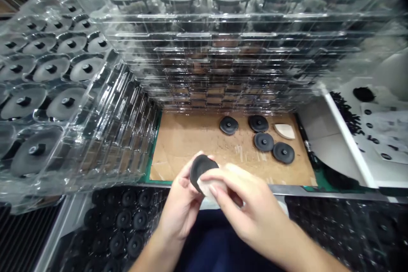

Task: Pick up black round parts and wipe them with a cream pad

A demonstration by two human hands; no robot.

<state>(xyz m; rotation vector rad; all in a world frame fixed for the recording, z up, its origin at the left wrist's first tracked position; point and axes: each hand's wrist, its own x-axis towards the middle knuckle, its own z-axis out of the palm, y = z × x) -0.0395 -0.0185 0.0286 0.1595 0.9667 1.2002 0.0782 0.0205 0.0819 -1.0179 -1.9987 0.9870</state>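
My left hand (185, 197) is closed round a black rounded disc-like part (201, 169), tilted so its smooth face shows. In my right hand (244, 195) a white wedge-like pad or folded cloth (208, 188) is pinched, its edge touching the disc's face. Beyond my hands, on a brown cardboard sheet (185, 140), lie several similar black discs, each with a small knob in the middle; one disc (228, 125) sits apart from the cluster (264, 141). A cream wedge-shaped pad (284, 131) rests at the sheet's right side.
Tall stacks of clear plastic trays (229, 51) wall off the back, and more trays (51, 68) holding discs rise at the left. A white bin (382, 136) with small black pieces stands at the right. Dark discs in trays (123, 225) sit below the bench edge.
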